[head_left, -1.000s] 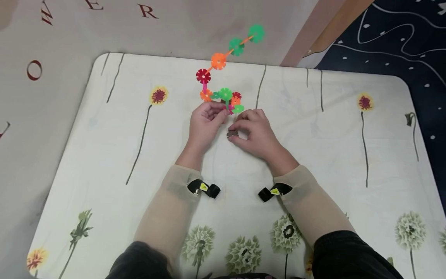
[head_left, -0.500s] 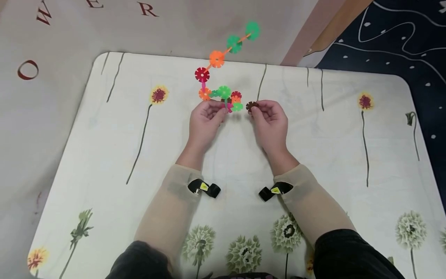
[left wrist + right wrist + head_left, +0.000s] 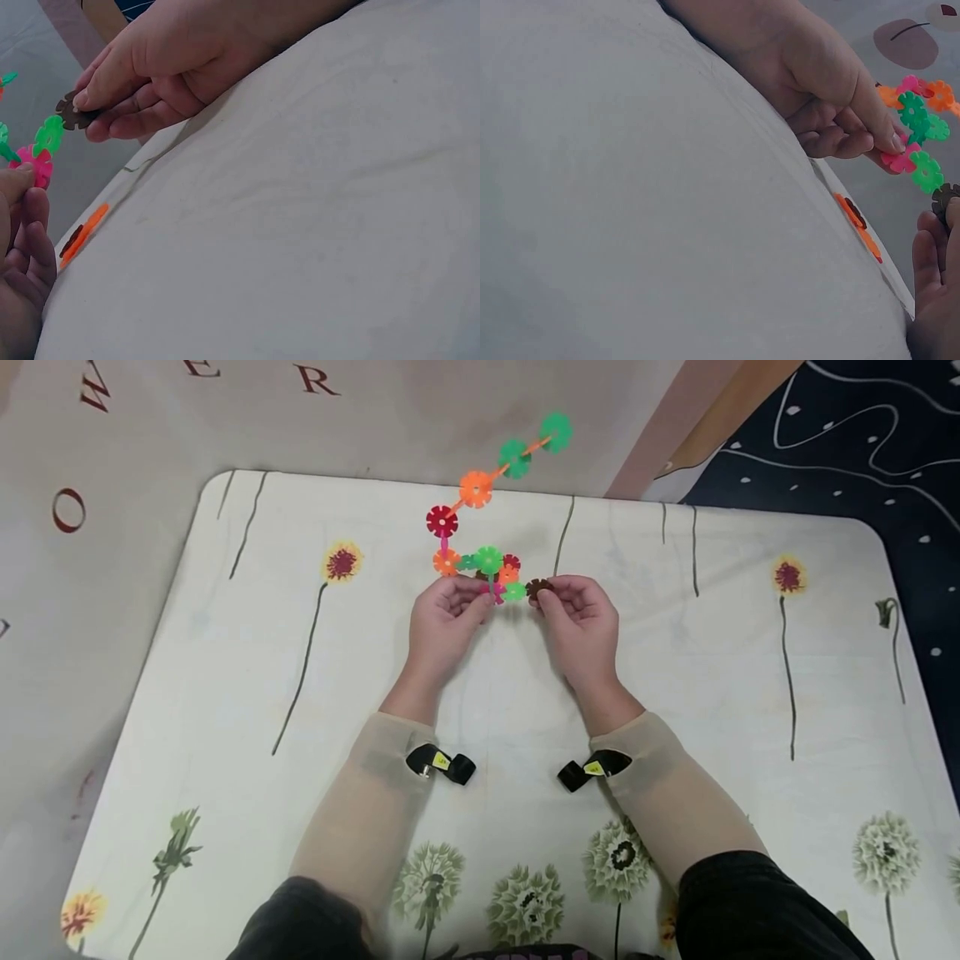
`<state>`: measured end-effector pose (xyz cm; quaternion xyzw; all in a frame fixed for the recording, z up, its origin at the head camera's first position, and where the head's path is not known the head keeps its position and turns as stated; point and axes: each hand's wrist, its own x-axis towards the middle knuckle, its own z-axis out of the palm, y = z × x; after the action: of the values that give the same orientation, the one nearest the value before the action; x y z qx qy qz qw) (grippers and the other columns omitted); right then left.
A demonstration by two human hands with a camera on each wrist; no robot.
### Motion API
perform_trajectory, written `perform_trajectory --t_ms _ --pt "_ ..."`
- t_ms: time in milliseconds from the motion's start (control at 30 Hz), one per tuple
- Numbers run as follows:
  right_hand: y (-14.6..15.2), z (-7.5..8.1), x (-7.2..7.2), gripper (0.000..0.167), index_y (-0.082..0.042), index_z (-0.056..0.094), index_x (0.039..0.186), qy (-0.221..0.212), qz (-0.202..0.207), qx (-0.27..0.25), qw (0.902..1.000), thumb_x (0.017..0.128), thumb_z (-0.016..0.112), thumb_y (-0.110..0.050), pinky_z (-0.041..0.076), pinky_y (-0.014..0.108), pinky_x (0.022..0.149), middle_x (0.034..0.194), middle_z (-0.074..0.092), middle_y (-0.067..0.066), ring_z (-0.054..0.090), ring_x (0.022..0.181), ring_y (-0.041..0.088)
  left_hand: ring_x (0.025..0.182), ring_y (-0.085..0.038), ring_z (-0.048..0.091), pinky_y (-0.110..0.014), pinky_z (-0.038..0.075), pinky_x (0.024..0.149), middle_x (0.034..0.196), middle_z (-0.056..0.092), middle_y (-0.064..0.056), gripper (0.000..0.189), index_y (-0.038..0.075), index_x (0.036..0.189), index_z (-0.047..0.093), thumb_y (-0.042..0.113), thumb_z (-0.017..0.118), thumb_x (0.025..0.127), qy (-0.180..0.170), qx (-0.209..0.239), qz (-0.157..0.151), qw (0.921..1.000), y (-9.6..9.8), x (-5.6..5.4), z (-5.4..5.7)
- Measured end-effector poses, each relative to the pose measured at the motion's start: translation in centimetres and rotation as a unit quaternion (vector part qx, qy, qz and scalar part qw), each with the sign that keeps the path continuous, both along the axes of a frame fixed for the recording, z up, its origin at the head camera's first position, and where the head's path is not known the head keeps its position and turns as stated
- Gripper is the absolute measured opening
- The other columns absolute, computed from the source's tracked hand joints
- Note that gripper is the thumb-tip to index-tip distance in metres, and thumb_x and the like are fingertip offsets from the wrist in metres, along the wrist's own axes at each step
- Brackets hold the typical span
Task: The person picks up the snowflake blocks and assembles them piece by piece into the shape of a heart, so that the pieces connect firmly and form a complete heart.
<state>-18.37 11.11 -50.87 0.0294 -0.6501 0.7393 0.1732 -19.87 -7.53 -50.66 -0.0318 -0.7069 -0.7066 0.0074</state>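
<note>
A chain of interlocking snowflake discs (image 3: 476, 489) in green, orange, red and pink rises from between the hands and reaches up past the table's far edge. My left hand (image 3: 442, 620) pinches a pink snowflake disc (image 3: 904, 159) of the chain between thumb and fingers. Beside it sits a light green snowflake disc (image 3: 49, 135) at the chain's near end. My right hand (image 3: 583, 622) pinches a brown snowflake disc (image 3: 73, 112) by its edge. The brown disc's rim is right at the light green disc's rim.
Orange and brown discs (image 3: 84, 235) lie low on the cloth just beyond the hands. A white, flower-printed cloth (image 3: 675, 693) covers the table. A pale lettered wall (image 3: 420, 418) stands behind the far edge, with a dark patterned fabric (image 3: 825, 443) at right.
My right hand has turned and moved up and right with the brown disc, then slightly left to the light green disc. The chain sways slightly; my left hand stays nearly still.
</note>
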Motion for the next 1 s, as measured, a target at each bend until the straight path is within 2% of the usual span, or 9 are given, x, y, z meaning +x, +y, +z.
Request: perform_trajectory --t_ms 467,733,833,1000 --pt "-0.18 0.16 -0.03 0.012 0.009 0.068 0.107 -0.001 -0.008 -0.002 1.0 0.096 0.069 0.014 0.062 0.031 0.078 0.094 0.075 0.011 0.075 0.082 0.021 0.087 -0.025 0.071 -0.027 0.059 0.079 0.103 0.076 -0.012 0.012 -0.002 0.11 0.072 0.005 0.074 0.1 -0.006 -0.001 0.001 1.0 0.04 0.02 0.14" --pt "-0.11 0.02 -0.03 0.013 0.006 0.067 0.107 0.0 -0.013 -0.003 0.9999 0.097 0.068 0.014 0.062 0.03 0.078 0.096 0.072 0.019 0.074 0.082 0.021 0.087 -0.024 0.071 -0.026 0.06 0.079 0.103 0.076 -0.012 0.012 -0.003 0.11 0.073 0.004 0.074 0.1 -0.006 -0.006 0.002 1.0 0.02 0.05 0.21" --pt "-0.12 0.01 0.02 0.012 0.008 0.067 0.106 0.001 -0.006 -0.007 1.0 0.096 0.068 0.014 0.062 0.03 0.079 0.095 0.073 0.017 0.074 0.082 0.021 0.088 -0.023 0.071 -0.026 0.06 0.079 0.104 0.076 -0.013 0.012 -0.003 0.11 0.073 0.003 0.074 0.1 -0.004 -0.006 0.001 1.0 0.05 0.05 0.17" --pt "-0.03 -0.09 0.07 0.014 0.017 0.065 0.108 0.005 0.014 -0.002 0.9999 0.095 0.069 0.017 0.063 0.031 0.08 0.095 0.076 0.008 0.075 0.082 0.018 0.089 -0.022 0.071 -0.027 0.06 0.079 0.104 0.076 -0.013 0.012 -0.003 0.11 0.073 0.003 0.075 0.1 -0.003 -0.013 -0.004 0.9999 0.05 0.03 0.11"
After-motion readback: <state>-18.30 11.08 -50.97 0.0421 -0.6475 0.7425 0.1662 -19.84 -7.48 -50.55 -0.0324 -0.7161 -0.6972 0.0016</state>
